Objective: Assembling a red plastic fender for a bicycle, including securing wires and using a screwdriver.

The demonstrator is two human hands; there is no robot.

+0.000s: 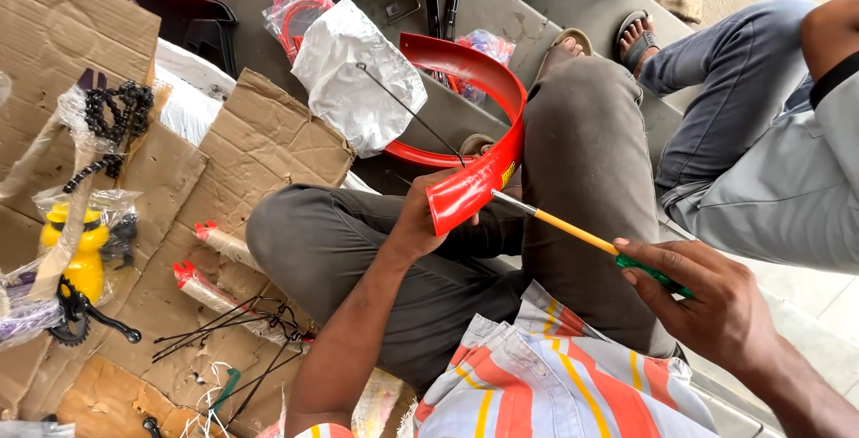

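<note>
Flattened cardboard (259,143) covered the floor left of the hands. The left hand (420,219) gripped a red fender (474,178) over the lap; the right hand (711,299) held a screwdriver (582,237) against it.

mudguard (470,178): shiny red, small yellow sticker | screwdriver (591,239): yellow shaft, green handle | trousers (573,170): dark grey | shirt (555,384): white with orange and yellow stripes | bottle (82,246): yellow | chain (116,116): black | cardboard (259,143): brown
</note>
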